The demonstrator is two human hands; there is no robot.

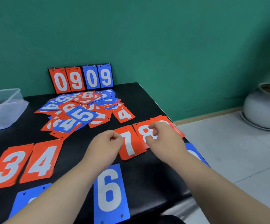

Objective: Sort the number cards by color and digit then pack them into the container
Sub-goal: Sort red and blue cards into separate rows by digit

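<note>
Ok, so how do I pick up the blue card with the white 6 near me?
The flat blue card with the white 6 lies flush on the black table, so come from the near side. Probably slide it towards you first, then pinch its short punched edge from above and below.

Single head-worn view looks forward and down, close over the black table (148,102) toward the green wall (163,38)

I see bare counter (150,175) toward the near right corner and between the loose card pile (82,110) and the clear container (1,107) at the left edge; the scoreboard (81,78) blocks the far edge.
</note>
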